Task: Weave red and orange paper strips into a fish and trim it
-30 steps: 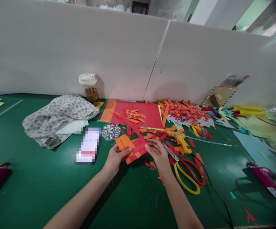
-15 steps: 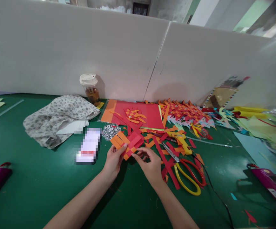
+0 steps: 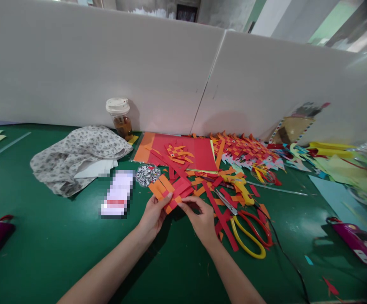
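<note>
Between my hands, above the green table (image 3: pixel 75 253), is a piece of woven paper strips (image 3: pixel 172 191) in orange and red. Orange strip ends fan out to its upper left and red ones to its upper right. My left hand (image 3: pixel 154 213) pinches its left side, thumb on top. With thumb and finger, my right hand (image 3: pixel 199 216) grips its lower right edge. Yellow-and-red-handled scissors (image 3: pixel 249 236) lie just right of my right hand, among red and orange paper strips (image 3: pixel 223 215). A finished-looking woven paper fish (image 3: pixel 178 153) rests on red sheets (image 3: pixel 202 152) behind.
A yellow glue gun (image 3: pixel 242 188) with a black cord lies beyond the scissors. Many woven fish (image 3: pixel 243 145) are piled at the back right. To the left are a phone (image 3: pixel 118 194), a patterned cloth (image 3: pixel 78 156), a lidded cup (image 3: pixel 120 118) and a bag of googly eyes (image 3: pixel 147 175).
The woven paper has shifted and turned slightly to the right in my hands. My right thumb and finger have closed on its lower right edge.
</note>
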`<action>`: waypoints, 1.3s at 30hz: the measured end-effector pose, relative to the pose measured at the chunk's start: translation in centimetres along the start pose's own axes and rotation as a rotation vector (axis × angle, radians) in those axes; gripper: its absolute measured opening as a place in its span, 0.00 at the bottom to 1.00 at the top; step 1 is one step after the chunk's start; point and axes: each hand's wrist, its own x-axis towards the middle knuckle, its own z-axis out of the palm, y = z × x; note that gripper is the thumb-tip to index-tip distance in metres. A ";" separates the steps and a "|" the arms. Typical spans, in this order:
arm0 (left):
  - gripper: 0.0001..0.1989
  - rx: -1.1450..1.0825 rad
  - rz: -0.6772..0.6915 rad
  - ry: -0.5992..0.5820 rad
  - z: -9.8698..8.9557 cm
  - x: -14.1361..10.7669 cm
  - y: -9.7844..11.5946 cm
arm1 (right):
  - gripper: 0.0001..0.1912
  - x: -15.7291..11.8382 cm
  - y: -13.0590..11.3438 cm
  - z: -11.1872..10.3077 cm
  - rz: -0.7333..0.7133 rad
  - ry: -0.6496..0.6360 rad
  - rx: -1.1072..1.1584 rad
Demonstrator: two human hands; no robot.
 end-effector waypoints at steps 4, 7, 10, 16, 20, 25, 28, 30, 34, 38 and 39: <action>0.15 0.038 -0.038 -0.052 0.2 -0.2 0.0 | 0.08 0.1 0.3 -0.1 0.010 0.005 0.027; 0.16 0.061 -0.020 -0.068 0.3 -0.3 0.1 | 0.10 0.1 0.3 -0.2 0.023 0.000 0.030; 0.18 0.077 0.002 -0.077 0.4 -0.5 0.2 | 0.12 0.2 0.2 -0.4 0.051 -0.004 0.026; 0.19 0.102 0.051 -0.062 0.2 -0.4 0.1 | 0.34 0.2 0.4 0.1 0.179 0.008 0.295; 0.22 0.149 0.071 -0.043 0.4 -0.5 -0.1 | 0.41 0.6 0.5 0.3 0.287 0.083 0.486; 0.23 0.216 0.061 -0.043 0.7 -1.0 0.1 | 0.40 0.8 0.5 -0.1 0.309 0.120 0.496; 0.21 0.220 0.010 -0.003 0.6 -0.8 0.6 | 0.38 0.7 0.5 -0.2 0.284 0.101 0.490; 0.19 0.214 0.001 0.015 0.4 -0.5 0.8 | 0.38 0.6 0.4 -0.2 0.271 0.075 0.495; 0.17 0.235 0.013 0.003 0.1 -0.2 0.8 | 0.36 0.6 0.0 -0.1 0.283 0.036 0.478; 0.17 0.273 -0.009 -0.045 0.1 -0.5 0.5 | 0.35 0.7 -0.1 -0.2 0.310 0.060 0.462; 0.17 0.287 -0.008 -0.061 0.2 -0.6 0.5 | 0.35 0.7 -0.1 -0.3 0.311 0.067 0.467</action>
